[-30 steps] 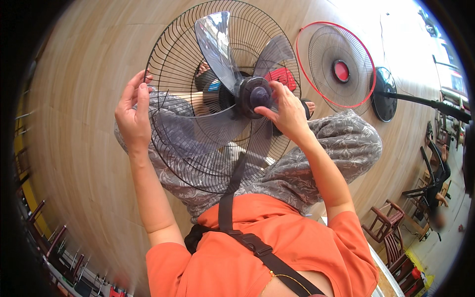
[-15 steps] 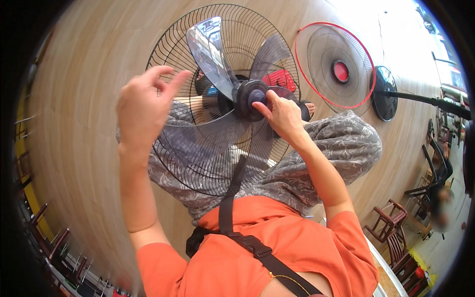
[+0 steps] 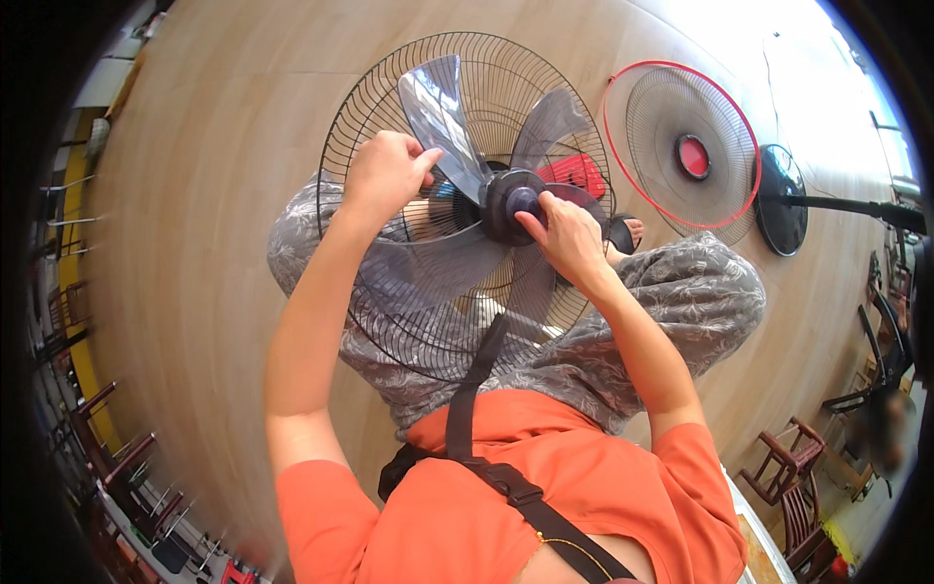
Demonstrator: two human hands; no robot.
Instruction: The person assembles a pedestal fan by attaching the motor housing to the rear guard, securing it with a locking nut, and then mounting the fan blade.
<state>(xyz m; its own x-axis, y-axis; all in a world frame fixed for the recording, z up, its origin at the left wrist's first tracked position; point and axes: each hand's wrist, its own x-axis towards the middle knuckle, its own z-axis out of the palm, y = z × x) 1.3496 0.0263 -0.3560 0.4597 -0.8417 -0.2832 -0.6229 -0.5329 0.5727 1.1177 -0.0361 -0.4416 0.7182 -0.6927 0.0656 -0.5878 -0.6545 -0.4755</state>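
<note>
A black fan's wire guard (image 3: 336, 127) lies over my lap, with translucent grey fan blades (image 3: 433, 92) on it. At the blades' centre is a round dark hub (image 3: 501, 219) with a purple-grey knob (image 3: 523, 202). My right hand (image 3: 572, 238) is closed on this knob, thumb and index finger on either side. My left hand (image 3: 389, 173) is bent over the guard's left part, its fingers curled together at the edge of the upper-left blade. Part of that grip is hidden.
A front guard with a red rim (image 3: 681, 64) and red centre lies on the wooden floor (image 3: 214, 195) at the right. Beside it stands a black round base (image 3: 781, 229) with a pole. A red object (image 3: 579, 173) shows behind the blades. Wooden stools (image 3: 788, 457) stand at lower right.
My left hand has come right and slightly down from beside the guard to the upper-left blade, and its spread fingers have closed. The right hand stays on the knob. The whole view has shifted slightly.
</note>
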